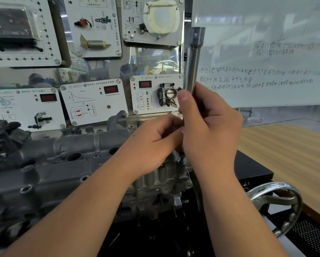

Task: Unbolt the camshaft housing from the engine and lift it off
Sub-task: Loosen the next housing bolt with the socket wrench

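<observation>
The right hand is curled around a long metal tool that stands almost straight up. The thumb lies flat along the shaft, and the other fingers wrap around it from the far side. The top of the tool has a wider, blocky head. Its thin dark tip pokes out under the hand and points down at the right end of the engine.

The left hand sits just beside the right hand and touches it. Its fingers are bent toward the lower part of the tool, but the right hand hides the tips, so I cannot tell if they pinch it.

The gray metal housing is on top of the engine, under both arms. It runs from the left side to the middle and has round holes along its top.

Behind the engine stand white display boards with small car parts on them. A whiteboard with writing is on the right. A shiny metal wheel is low on the right.
</observation>
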### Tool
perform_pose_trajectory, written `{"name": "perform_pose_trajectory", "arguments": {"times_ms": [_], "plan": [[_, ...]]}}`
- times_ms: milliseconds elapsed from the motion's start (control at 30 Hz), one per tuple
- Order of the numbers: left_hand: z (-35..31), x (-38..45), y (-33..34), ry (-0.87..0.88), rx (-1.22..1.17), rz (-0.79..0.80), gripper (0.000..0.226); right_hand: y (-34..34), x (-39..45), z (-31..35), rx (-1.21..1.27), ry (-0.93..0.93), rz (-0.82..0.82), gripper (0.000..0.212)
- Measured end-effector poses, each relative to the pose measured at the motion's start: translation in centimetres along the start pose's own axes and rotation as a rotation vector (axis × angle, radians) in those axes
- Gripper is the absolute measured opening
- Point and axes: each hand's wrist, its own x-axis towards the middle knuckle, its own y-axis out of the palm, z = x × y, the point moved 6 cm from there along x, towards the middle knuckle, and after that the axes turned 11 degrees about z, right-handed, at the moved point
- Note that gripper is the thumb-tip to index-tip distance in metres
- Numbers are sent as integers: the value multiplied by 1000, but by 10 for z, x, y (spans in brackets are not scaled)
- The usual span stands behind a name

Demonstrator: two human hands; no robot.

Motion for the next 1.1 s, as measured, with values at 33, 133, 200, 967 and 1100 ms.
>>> {"name": "perform_pose_trajectory", "arguments": {"times_ms": [33,133,200,967,1100], "plan": [[-1,0,1,0,-13,9,25,0,0,-1,10,6,13,18],[-2,1,2,-6,-26,25,26,2,1,-4,62,40,22,24],[-2,0,1,-8,-15,7,26,3,0,-4,95,64,6,33],[2,1,2,13,-75,29,21,0,-7,-1,82,34,-143,28],[1,0,1,17,-81,33,20,4,-4,-4,168,69,-93,29]]}}
